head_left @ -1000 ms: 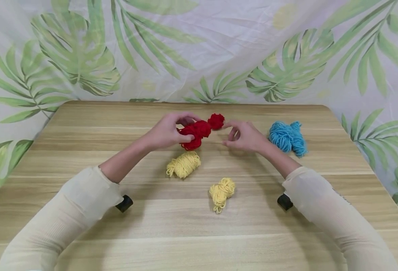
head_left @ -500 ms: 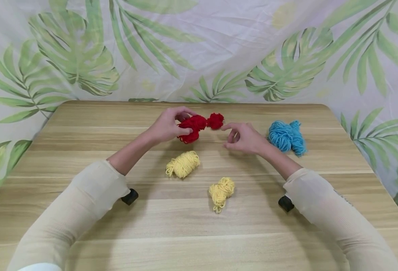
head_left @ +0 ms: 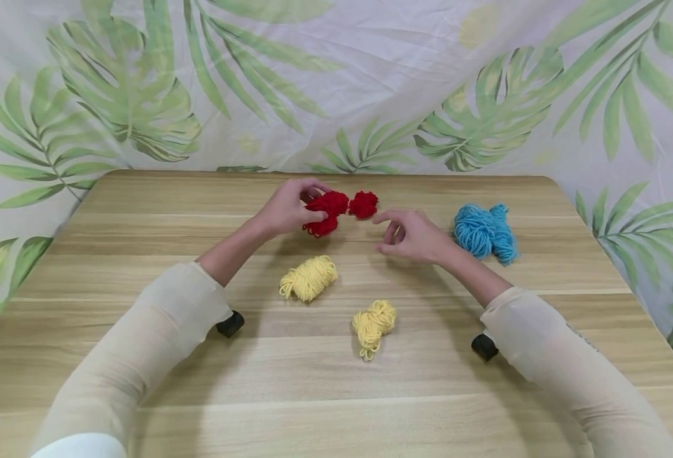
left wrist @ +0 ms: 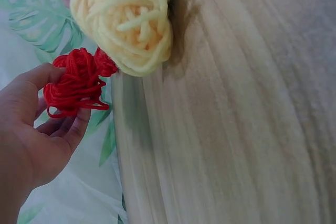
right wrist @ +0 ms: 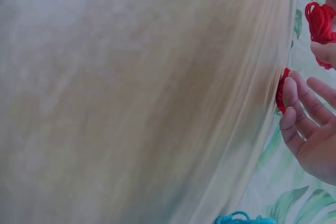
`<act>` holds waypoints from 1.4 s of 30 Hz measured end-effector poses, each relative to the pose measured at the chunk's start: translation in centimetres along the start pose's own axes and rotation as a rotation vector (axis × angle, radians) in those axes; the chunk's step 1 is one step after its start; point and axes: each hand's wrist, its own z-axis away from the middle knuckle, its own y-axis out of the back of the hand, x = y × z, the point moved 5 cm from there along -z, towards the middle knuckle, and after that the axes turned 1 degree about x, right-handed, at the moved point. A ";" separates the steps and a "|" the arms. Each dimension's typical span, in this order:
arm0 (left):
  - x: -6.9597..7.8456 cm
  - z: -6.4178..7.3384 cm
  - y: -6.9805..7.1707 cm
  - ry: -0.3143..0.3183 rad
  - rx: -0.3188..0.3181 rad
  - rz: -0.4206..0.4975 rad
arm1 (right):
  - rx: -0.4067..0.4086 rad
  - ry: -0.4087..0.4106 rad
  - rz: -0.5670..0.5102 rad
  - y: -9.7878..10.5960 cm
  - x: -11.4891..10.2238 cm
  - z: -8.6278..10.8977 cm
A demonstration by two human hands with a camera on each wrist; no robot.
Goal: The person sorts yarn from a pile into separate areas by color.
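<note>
A red yarn bundle (head_left: 331, 205) is pinched between thumb and fingers of my left hand (head_left: 285, 208), near the table's far side. In the left wrist view, loose loops hang from this red yarn (left wrist: 77, 85). Just right of it sits a smaller red yarn ball (head_left: 363, 205). My right hand (head_left: 415, 236) hovers to the right of that small ball, fingers loosely bent and holding nothing. From the right wrist, the fingers partly cover the small ball (right wrist: 282, 92).
Nearer the front lie two pale yellow yarn skeins, one left of centre (head_left: 309, 278) and one closer (head_left: 374, 327). Blue yarn (head_left: 485, 232) lies beyond the right forearm. A leaf-print cloth (head_left: 371, 83) hangs behind the wooden table (head_left: 336, 420).
My left hand has carried the red bundle slightly toward the table's far edge, and its forearm has swung inward. The right hand has drawn back very slightly.
</note>
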 end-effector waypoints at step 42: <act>-2.7 -3.5 -0.9 0.117 0.047 -0.007 | -0.005 0.047 0.022 -0.4 -1.0 0.7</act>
